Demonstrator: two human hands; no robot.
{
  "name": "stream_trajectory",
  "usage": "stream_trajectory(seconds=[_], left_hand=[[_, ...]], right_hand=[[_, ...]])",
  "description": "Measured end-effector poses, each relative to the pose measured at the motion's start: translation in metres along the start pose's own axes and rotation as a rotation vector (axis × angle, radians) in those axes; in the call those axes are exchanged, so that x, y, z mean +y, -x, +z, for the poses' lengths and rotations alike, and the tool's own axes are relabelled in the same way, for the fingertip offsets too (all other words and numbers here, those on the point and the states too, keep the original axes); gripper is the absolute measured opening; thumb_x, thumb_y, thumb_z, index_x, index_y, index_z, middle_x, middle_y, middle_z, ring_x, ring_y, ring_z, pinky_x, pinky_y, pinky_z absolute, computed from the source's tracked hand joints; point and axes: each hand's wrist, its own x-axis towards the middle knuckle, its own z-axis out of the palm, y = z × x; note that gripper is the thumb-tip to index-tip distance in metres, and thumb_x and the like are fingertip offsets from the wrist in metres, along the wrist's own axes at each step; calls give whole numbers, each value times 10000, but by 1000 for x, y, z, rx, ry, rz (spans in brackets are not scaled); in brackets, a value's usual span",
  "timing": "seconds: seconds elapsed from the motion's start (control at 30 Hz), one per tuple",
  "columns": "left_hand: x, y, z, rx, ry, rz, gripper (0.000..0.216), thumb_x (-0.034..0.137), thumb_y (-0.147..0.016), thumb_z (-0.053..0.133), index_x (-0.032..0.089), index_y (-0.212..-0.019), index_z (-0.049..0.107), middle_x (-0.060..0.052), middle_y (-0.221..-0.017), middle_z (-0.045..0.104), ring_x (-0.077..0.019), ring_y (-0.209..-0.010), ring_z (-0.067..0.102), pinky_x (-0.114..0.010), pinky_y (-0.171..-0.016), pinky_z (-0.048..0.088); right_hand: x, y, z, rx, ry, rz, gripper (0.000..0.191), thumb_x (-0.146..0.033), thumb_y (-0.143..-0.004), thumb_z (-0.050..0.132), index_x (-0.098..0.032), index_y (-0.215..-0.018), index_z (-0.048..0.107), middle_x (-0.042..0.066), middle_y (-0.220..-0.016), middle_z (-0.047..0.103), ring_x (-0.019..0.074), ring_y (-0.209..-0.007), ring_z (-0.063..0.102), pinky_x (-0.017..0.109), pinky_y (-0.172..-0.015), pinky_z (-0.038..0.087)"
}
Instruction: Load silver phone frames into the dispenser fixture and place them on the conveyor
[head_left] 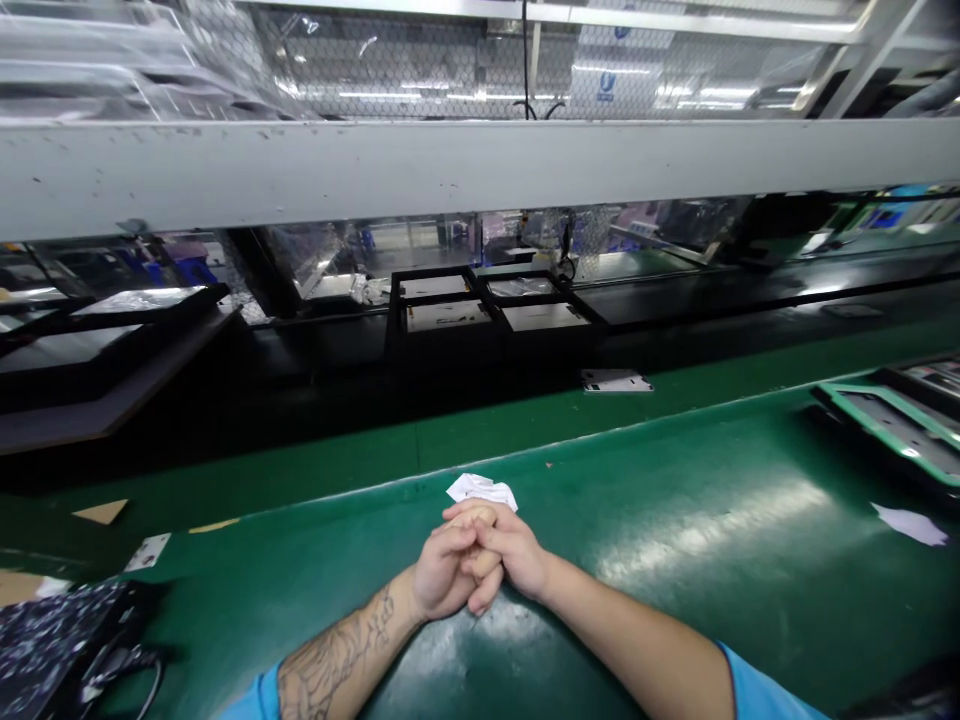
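Observation:
My left hand point(444, 574) and my right hand point(521, 553) are clasped together over the green work surface point(637, 620), with their fingers folded into each other. No object shows between them, though the inside of the clasp is hidden. Just beyond the knuckles lies a crumpled white paper point(480, 488), partly covered by my fingers. Both forearms come in from the near edge.
Beyond the surface, a dark conveyor line carries a black frame tray point(448, 316) with flat panels inside. A thin white panel point(616, 381) lies nearer. Green-edged cases point(892, 425) are at right, a dark patterned bundle point(64, 640) at left. A grey beam point(480, 165) crosses above.

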Motion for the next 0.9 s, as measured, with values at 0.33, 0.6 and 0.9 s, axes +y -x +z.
stream_trajectory(seconds=[0.33,0.6,0.9], left_hand=[[5,1,-1,107,-65,-17,293,376,-844,644,214,-761,415,77,-534,308,-107,-381,371,-219,-421,444],[17,0,5,208,29,-11,240,392,-800,651,190,-851,533,66,-610,307,-77,-460,197,-175,-429,364],[21,-4,8,235,2,34,250,372,-778,664,154,-893,618,22,-685,416,-71,-492,258,-181,-449,367]], right_hand=[[19,-1,-2,-91,-115,142,795,-713,-799,736,-197,-1381,572,163,-1222,672,148,-607,686,239,-439,537],[22,-7,-2,-127,-44,79,855,-704,-727,817,-170,-1326,522,16,-874,615,97,-599,594,206,-511,515],[14,-8,5,-44,35,31,682,-733,-793,734,-126,-1085,626,-9,-684,574,87,-557,567,167,-479,490]])
